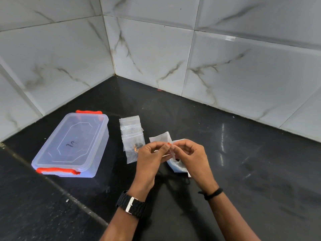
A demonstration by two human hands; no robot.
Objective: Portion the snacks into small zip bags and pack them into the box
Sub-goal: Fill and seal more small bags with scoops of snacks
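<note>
Above the black counter, my left hand (150, 156) and my right hand (188, 153) meet and pinch the top edge of a small clear zip bag (172, 151) between their fingertips. Under my right hand lies an opened white snack packet (178, 166) with dark pieces showing inside. A short stack of clear zip bags (132, 136) lies just left of my hands; the nearest one holds a few dark and orange snack pieces. The clear plastic box (73, 145) with red clips stands at the left, its lid on.
The black stone counter (243, 171) meets white marble-look wall tiles (156, 58) in a corner behind the things. A joint line crosses the counter at the lower left. A flat white piece (160, 137) lies behind my hands.
</note>
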